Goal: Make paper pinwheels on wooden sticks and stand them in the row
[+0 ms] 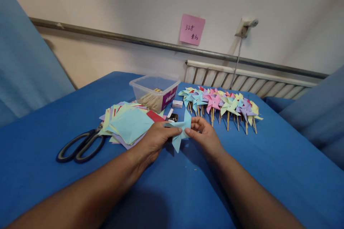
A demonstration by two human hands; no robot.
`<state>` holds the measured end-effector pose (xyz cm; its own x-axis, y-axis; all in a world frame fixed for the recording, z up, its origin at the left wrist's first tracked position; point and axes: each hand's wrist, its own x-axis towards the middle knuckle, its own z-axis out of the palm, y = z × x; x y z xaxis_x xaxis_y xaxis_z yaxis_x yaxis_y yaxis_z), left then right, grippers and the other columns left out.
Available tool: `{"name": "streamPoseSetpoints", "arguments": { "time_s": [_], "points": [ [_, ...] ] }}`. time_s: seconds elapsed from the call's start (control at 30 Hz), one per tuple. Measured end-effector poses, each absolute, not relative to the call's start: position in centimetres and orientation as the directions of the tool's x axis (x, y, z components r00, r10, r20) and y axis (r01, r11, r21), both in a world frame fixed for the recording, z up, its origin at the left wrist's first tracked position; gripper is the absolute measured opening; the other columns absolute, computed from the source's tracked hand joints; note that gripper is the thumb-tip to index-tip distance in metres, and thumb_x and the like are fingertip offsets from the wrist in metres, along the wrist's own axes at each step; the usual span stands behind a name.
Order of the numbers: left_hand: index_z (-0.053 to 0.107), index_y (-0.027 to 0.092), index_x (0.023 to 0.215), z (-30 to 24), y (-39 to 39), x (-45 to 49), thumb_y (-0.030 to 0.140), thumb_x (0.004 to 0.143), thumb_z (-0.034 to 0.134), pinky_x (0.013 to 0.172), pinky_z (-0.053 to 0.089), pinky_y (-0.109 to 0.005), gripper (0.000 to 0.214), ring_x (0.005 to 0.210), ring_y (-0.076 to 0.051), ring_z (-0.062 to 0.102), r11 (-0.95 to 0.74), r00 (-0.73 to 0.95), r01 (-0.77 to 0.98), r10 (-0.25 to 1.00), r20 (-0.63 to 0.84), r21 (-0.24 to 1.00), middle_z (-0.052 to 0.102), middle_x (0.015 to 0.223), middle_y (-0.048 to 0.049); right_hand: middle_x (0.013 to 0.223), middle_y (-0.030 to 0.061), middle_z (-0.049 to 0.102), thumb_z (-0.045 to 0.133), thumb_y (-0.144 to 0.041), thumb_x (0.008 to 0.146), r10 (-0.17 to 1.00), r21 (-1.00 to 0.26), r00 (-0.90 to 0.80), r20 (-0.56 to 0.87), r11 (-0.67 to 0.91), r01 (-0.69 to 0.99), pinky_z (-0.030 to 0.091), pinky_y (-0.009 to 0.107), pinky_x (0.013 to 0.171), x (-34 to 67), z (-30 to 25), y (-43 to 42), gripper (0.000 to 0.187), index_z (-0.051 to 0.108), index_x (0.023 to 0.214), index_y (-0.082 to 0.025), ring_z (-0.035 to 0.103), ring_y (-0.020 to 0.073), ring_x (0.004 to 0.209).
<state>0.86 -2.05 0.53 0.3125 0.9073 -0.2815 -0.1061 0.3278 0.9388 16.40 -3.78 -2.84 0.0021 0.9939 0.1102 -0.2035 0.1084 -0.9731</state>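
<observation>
Between my two hands is a light blue paper pinwheel (177,143) with its blades folded in. My left hand (158,136) pinches it from the left, the thumb lying near its middle. On the other side my right hand (205,136) grips a blade between thumb and fingers. Just behind the pinwheel sits a small dark object (173,117), partly covered, whose kind I cannot make out. A stack of coloured paper sheets (131,125) lies left of my hands, with dark-handled scissors (80,146) at its left edge.
A clear plastic box (154,87) holding thin wooden sticks stands behind the paper. Beside it is a small white box (177,104). Many finished pinwheels (213,102) on sticks lie at the back right. The blue-covered table (268,157) meets a wall with a radiator (247,78).
</observation>
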Motion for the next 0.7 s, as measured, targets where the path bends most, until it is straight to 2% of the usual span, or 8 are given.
{"name": "streamPoseSetpoints", "arguments": {
  "time_s": [0.1, 0.47, 0.7],
  "points": [
    [0.069, 0.01, 0.077, 0.56, -2.1, 0.85, 0.02, 0.061, 0.072, 0.056, 0.046, -0.028, 0.018, 0.056, -0.016, 0.061, 0.323, 0.327, -0.09, 0.903, -0.278, 0.942, 0.067, 0.065, -0.0062, 0.079, 0.0016, 0.069, 0.076, -0.034, 0.065, 0.994, -0.974, -0.024, 0.11, 0.103, -0.202, 0.049, 0.032, 0.072, 16.24, -2.52, -4.0, 0.032, 0.058, 0.088, -0.021, 0.064, 0.0158, 0.071],
    [0.067, 0.014, 0.086, -0.09, -1.72, 0.9, 0.017, 0.062, 0.073, 0.055, 0.045, -0.024, 0.025, 0.059, -0.013, 0.059, 0.293, 0.365, -0.164, 0.905, -0.218, 0.942, 0.066, 0.071, -0.0031, 0.077, 0.0009, 0.07, 0.078, -0.028, 0.061, 0.996, -0.949, 0.073, 0.06, 0.08, -0.306, 0.049, 0.029, 0.07, 16.15, -3.05, -3.49, 0.032, 0.057, 0.084, -0.019, 0.064, 0.0142, 0.067],
    [0.068, 0.013, 0.09, -0.38, -1.73, 1.17, 0.021, 0.064, 0.073, 0.056, 0.047, -0.025, 0.027, 0.062, -0.014, 0.061, 0.275, 0.338, -0.158, 0.917, -0.21, 0.948, 0.069, 0.083, -0.0073, 0.075, 0.001, 0.07, 0.076, -0.027, 0.062, 0.992, -0.95, 0.106, 0.067, 0.096, -0.298, 0.049, 0.029, 0.069, 15.7, -3.29, -3.62, 0.03, 0.057, 0.083, -0.019, 0.063, 0.0139, 0.066]
  ]
}}
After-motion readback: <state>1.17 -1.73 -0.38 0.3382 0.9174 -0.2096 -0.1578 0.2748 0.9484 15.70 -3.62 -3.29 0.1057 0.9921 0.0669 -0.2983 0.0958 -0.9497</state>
